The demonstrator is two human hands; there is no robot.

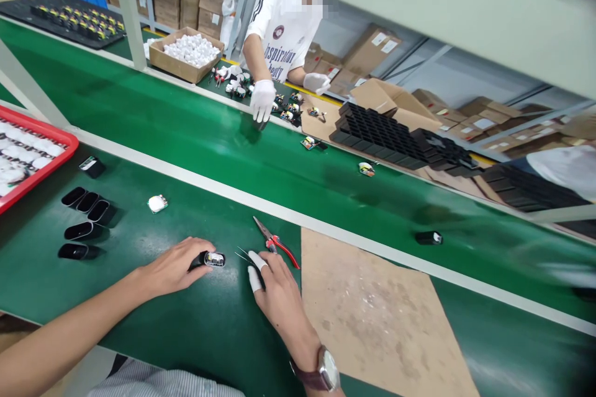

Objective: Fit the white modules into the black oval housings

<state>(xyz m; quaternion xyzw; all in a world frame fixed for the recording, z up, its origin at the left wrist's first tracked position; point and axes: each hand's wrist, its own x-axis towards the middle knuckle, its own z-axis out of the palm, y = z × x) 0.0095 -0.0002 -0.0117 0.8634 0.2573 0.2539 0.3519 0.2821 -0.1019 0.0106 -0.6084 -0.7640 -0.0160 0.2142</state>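
Note:
My left hand (pixel 184 263) grips a black oval housing (pixel 215 259) whose open end shows a white and yellow insert with small parts. To its right, my right hand (pixel 267 276), with white covers on two fingertips, holds thin metal tweezers (pixel 242 255) that point toward the housing without touching it. Just beyond that hand lie red-handled pliers (pixel 275 242). On the green table at the left stand several black housings (pixel 87 201), and a small white part (pixel 157 203) lies between them and the pliers.
A red tray (pixel 69 147) of white parts is at the left edge. Brown cardboard (pixel 372 310) lies at the right. Beyond a white rail (pixel 195 181), a green belt (pixel 195 130) carries a few parts. Across it, a person in white gloves works near a box (pixel 186 71) and black trays (pixel 372 136).

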